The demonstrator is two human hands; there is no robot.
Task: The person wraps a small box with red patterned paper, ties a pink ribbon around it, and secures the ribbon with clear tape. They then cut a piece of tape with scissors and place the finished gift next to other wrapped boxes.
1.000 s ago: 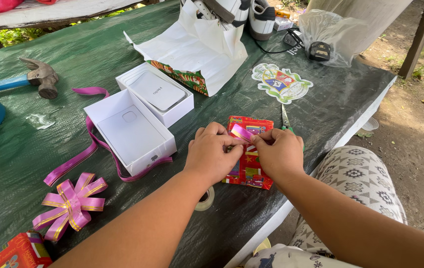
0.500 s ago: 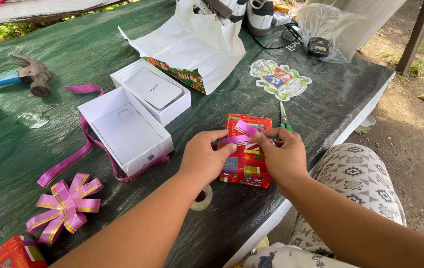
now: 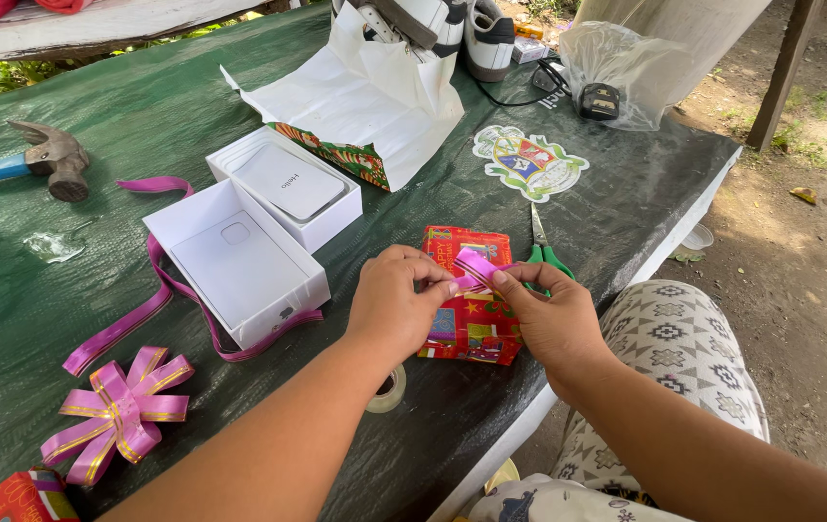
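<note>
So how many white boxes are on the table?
2. One open white box sits in the middle of the green table, with pink ribbon running under it. The other white box lies right behind it, touching it, beside the wrapping paper.

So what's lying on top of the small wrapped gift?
A pink ribbon piece, pinched by the left hand and right hand, sits over the wrapped gift. The hands cover its sides.

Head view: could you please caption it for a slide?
Both hands, left hand and right hand, pinch pink ribbon over a wrapped gift.
</note>
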